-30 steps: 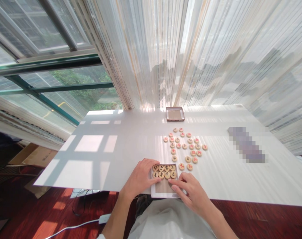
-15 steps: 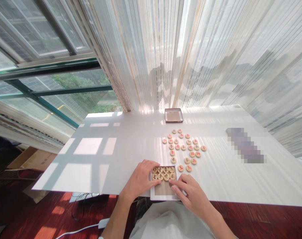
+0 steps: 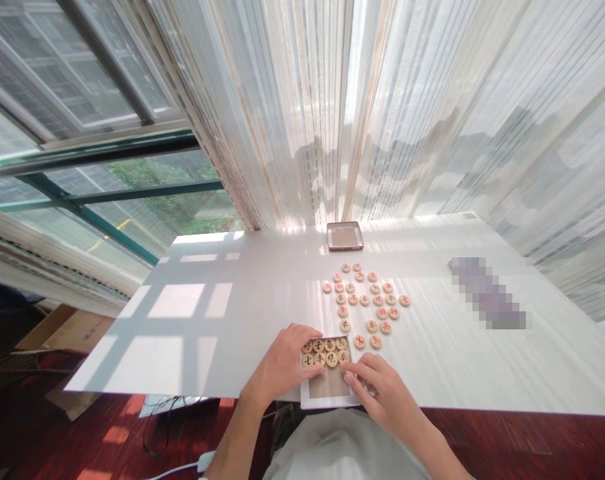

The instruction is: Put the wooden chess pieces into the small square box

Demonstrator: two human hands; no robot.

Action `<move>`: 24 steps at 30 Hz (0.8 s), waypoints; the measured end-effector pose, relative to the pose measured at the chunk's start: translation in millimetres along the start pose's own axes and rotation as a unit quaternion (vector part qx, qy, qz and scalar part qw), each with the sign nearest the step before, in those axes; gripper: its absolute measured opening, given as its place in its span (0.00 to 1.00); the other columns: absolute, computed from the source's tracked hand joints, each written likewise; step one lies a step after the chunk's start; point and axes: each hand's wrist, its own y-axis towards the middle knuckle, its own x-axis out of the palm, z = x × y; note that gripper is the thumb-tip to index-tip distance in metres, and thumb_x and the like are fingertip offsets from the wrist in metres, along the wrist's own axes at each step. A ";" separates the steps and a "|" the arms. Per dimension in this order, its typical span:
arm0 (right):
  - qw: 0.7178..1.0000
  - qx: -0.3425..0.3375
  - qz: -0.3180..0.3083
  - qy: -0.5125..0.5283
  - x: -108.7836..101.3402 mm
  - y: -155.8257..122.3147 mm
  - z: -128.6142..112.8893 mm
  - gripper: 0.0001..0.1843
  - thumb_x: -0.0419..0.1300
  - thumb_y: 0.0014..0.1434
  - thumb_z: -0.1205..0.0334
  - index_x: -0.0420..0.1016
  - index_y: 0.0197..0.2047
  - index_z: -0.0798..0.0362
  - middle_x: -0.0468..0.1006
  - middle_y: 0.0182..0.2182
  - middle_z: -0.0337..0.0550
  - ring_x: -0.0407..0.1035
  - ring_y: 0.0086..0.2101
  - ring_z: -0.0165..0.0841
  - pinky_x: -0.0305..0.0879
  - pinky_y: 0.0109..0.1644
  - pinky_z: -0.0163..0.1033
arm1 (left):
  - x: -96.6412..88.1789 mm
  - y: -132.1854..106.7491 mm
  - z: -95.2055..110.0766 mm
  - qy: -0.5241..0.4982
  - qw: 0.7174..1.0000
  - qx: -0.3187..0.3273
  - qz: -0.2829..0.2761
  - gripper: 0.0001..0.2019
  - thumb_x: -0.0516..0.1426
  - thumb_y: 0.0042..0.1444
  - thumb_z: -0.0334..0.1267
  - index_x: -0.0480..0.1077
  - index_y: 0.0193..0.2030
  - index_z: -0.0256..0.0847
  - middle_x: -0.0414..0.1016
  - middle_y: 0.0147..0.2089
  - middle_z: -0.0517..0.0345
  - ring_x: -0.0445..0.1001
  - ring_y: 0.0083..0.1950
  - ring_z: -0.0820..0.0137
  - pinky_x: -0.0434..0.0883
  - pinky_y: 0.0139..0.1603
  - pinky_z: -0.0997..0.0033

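eight round wooden xiangqi pieces (image 3: 325,351) sat in two tight rows of four at the far end of a shallow card tray (image 3: 327,385), whose brown floor lay bare nearer the person. the left hand (image 3: 282,365) lay palm down, its fingers curved over the left end of the rows. the right hand (image 3: 382,390) angled in from the other side, fingers spread, with the tips at the lower right corner of the block. neither grip was clenched: both were open and cupped, apparently bearing on the pieces from the sides, with none lifted. a block like this seemed best kept square with light, even fingertip pressure from both ends, so that no piece rode up over its neighbour. both forearms reached forward over the near edge of the bench (image 3: 432,360). beyond the tray lay a loose cluster of similar pieces (image 3: 365,300), with a small metal-rimmed tray (image 3: 345,235) near the far edge and a pixel-blurred object (image 3: 487,293) off to the right.
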 end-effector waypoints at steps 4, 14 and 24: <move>1.000 -0.003 0.012 0.000 1.4 -0.5 0.8 0.13 0.53 0.70 0.60 0.76 0.52 0.47 0.74 0.37 0.45 0.71 0.38 0.38 0.71 0.42 0.43 | -0.5 0.3 -1.1 -0.009 1.000 -0.008 0.006 0.26 0.70 0.48 0.37 0.70 0.55 0.49 0.75 0.53 0.57 0.72 0.54 0.59 0.70 0.58 0.57; 1.000 -0.009 0.014 0.010 3.0 -2.5 1.3 0.11 0.53 0.70 0.61 0.75 0.50 0.45 0.74 0.36 0.43 0.71 0.37 0.36 0.70 0.42 0.43 | 2.0 -17.0 -15.8 -0.051 0.993 -0.094 0.040 0.13 0.57 0.63 0.41 0.69 0.55 0.49 0.75 0.49 0.59 0.75 0.37 0.70 0.75 0.40 0.67; 0.999 -0.005 0.031 -0.013 3.9 2.2 -1.6 0.12 0.53 0.70 0.61 0.75 0.52 0.46 0.74 0.34 0.43 0.71 0.35 0.36 0.71 0.41 0.42 | 11.0 -19.0 -12.7 -0.056 0.993 -0.078 0.062 0.13 0.57 0.62 0.38 0.69 0.53 0.49 0.74 0.50 0.58 0.73 0.36 0.70 0.75 0.42 0.67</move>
